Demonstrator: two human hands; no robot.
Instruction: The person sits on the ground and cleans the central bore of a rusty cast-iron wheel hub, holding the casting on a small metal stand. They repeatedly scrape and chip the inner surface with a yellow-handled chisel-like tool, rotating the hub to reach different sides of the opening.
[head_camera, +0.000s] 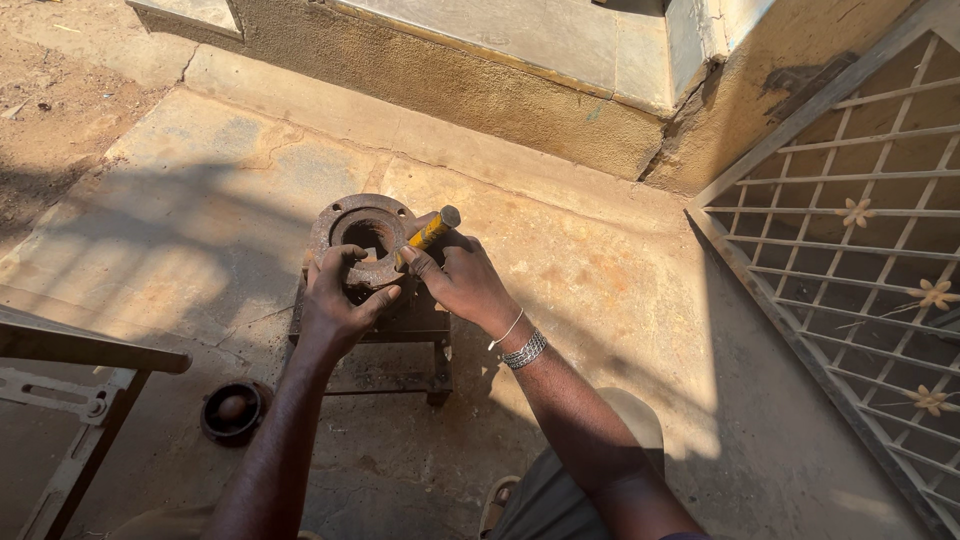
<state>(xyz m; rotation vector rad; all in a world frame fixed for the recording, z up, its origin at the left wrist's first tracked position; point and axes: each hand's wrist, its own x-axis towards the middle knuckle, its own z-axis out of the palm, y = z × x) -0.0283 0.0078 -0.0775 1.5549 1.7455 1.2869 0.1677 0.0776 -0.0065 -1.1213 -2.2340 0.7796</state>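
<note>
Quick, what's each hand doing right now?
Left hand: closed on the rusty flange.
Right hand: closed around the yellow-handled tool.

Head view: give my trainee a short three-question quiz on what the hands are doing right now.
1. True or false: the left hand rests on the rusty flange.
2. What does the right hand grip? A) yellow-handled tool B) paintbrush C) tape measure
3. What does the flange sit on?

Key: 1 true. 2 A. 3 A small dark metal stand on the concrete floor.
</note>
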